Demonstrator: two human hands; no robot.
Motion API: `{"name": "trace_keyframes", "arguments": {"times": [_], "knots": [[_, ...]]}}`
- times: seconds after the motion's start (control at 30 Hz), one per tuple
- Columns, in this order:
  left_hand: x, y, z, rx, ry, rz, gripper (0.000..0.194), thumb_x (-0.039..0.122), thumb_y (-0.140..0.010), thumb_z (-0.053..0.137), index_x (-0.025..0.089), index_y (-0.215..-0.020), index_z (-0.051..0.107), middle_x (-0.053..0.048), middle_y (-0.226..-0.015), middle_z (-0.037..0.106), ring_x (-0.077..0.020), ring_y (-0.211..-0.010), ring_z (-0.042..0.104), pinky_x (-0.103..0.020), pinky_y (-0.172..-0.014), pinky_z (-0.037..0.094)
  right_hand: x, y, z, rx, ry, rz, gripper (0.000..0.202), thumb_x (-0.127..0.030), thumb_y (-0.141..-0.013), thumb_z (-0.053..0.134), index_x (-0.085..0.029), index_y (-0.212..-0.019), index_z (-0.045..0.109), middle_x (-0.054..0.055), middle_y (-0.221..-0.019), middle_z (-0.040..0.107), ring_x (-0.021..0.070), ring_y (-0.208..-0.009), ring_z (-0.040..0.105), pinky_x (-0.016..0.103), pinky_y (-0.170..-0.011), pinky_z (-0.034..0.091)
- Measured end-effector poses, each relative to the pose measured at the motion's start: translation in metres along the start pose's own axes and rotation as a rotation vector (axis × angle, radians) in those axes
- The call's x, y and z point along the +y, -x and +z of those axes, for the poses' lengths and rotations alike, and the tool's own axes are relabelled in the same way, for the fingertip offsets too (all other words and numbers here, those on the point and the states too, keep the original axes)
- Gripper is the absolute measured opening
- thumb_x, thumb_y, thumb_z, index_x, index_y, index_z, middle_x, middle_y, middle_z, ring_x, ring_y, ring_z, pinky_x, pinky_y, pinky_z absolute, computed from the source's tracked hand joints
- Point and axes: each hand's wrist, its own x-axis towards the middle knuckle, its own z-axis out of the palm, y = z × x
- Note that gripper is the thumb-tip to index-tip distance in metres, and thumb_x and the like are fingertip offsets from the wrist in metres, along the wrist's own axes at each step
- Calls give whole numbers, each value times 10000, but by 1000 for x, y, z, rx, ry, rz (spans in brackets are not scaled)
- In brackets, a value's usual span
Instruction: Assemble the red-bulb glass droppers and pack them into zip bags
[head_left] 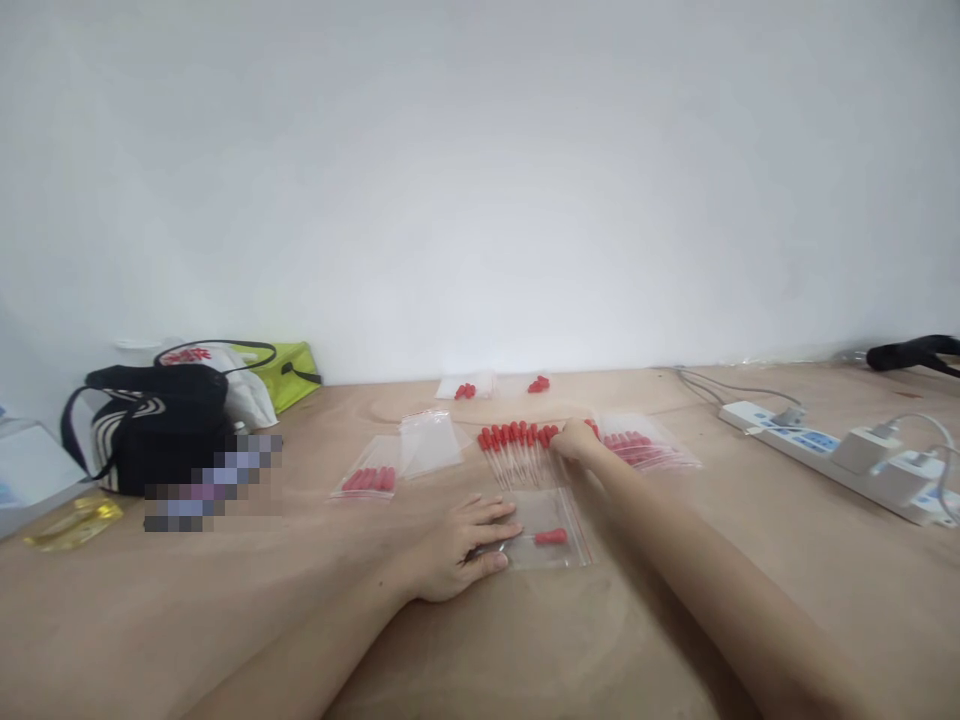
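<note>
A clear zip bag (532, 505) lies flat near the table's front, with one red-bulbed dropper (551, 537) inside. My left hand (461, 550) rests on the bag's left end, fingers spread. Just beyond the bag is a row of droppers (517, 450), red bulbs pointing away and thin clear stems towards me. At the row's right end my right hand (577, 440) bends its fingers round a dropper's red bulb; the hand partly hides the bulbs there. To its right, a zip bag with several red bulbs (634, 447) overlaps other bags.
Empty zip bags (429, 443) lie left of the row, next to a bag of red bulbs (369, 480). Two small groups of red bulbs (465, 391) sit by the wall. A power strip (817, 445) with cables is at right; a black bag (161, 425) stands at left.
</note>
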Motion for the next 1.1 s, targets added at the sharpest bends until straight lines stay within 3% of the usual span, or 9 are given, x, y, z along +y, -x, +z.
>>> {"name": "trace_keyframes", "arguments": {"times": [0.1,0.17,0.27,0.43,0.57,0.73,0.83,0.97,1.1], "knots": [[1,0,-1,3,6,0,380,359,-865,415,288,-1238,423,-26,-1354,342,-222,-1253,271,-440,-1024,202,6,5,-8,62,-79,5,238,-179,-622,567,-99,-846,579,89,-650,615,213,-628,598,252,-504,416],[1,0,-1,5,10,1,377,362,-865,417,291,-1235,427,-21,-1351,348,-224,-1252,274,-438,-1025,202,12,15,-14,112,-140,-32,403,-200,-677,522,-101,-1064,472,74,-768,615,178,-711,590,232,-567,430],[2,0,-2,4,13,-2,372,362,-866,416,295,-1231,430,-16,-1351,349,-224,-1250,278,-438,-1027,199,26,40,-22,149,-285,-94,545,-232,-726,474,-137,-1224,274,19,-777,580,126,-616,567,216,-536,432],[2,-1,0,3,-6,-15,379,379,-868,403,303,-1239,417,-10,-1357,338,-219,-1256,266,-438,-1028,195,45,86,-32,166,-739,-115,529,-357,-698,529,-187,-1147,306,-74,-571,440,98,-374,443,226,-361,366],[2,-1,1,1,-25,-30,381,387,-883,362,310,-1256,388,4,-1368,316,-205,-1264,246,-433,-1035,180,48,101,-29,156,-903,-84,492,-407,-656,591,-211,-1039,354,-74,-575,450,113,-438,503,251,-418,439],[5,-1,-1,-23,-21,-57,394,355,-906,302,293,-1295,323,12,-1376,296,-181,-1269,236,-413,-1045,172,44,109,-20,-18,-1065,-15,439,-474,-626,613,-213,-912,405,-50,-612,517,125,-541,572,285,-567,497],[6,-1,-2,-13,-11,-52,447,373,-883,357,275,-1314,289,-2,-1372,309,-199,-1265,245,-415,-1043,186,43,115,-21,-133,-1018,-26,406,-461,-570,661,-183,-806,483,-29,-636,549,105,-551,562,253,-567,483],[7,-2,-1,11,-15,-41,469,377,-872,379,258,-1317,288,-18,-1360,335,-208,-1254,270,-418,-1038,197,45,118,-26,-278,-783,-84,356,-398,-561,680,-168,-792,539,-33,-634,566,41,-395,437,179,-362,357],[5,-2,1,17,-22,-34,460,354,-874,383,254,-1314,294,-15,-1359,336,-200,-1253,272,-411,-1042,186,44,118,-21,-270,-649,-126,268,-332,-578,666,-176,-725,504,-68,-537,522,21,-326,342,152,-298,259]]}}
